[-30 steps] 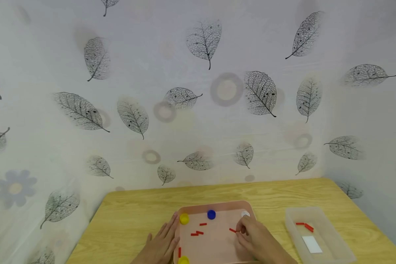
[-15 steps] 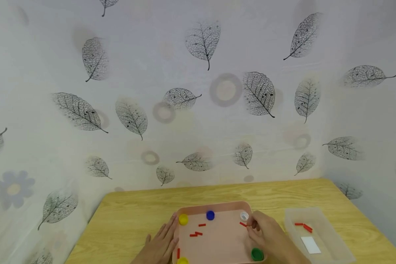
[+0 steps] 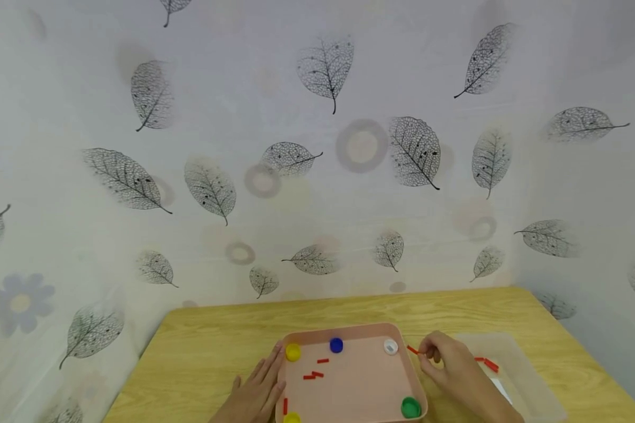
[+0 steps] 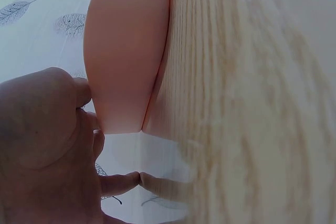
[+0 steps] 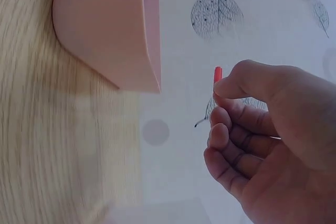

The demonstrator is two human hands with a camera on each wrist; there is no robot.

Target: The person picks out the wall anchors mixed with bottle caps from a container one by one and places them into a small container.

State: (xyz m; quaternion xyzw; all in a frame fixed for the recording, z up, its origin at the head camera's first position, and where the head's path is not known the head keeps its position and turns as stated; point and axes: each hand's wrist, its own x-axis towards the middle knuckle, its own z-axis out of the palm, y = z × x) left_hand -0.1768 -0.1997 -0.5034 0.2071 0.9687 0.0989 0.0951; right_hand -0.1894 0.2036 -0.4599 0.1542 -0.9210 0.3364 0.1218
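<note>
Between thumb and forefinger my right hand (image 3: 452, 365) pinches a small red stick (image 5: 218, 74), held in the air just past the right side of the pink tray (image 3: 351, 380). My left hand (image 3: 255, 388) lies with straight fingers against the tray's left side, its fingertips touching the wall. Inside the tray are several loose red sticks (image 3: 313, 376). Round caps sit round its edges: a yellow cap (image 3: 293, 352), a blue cap (image 3: 336, 345), a white cap (image 3: 390, 346), a green cap (image 3: 410, 407) and a second yellow cap (image 3: 292, 418) cut by the frame.
Right of the tray stands a translucent plastic box (image 3: 534, 376), partly behind my right arm. It holds red sticks (image 3: 490, 365) and a white card (image 3: 501, 389). The wooden table (image 3: 217, 329) meets a leaf-patterned wall covering (image 3: 317, 205) at the back.
Holding the red stick, my right hand has moved from above the tray rightward past its edge towards the box. The white and green caps have come into full view. The left hand stays put.
</note>
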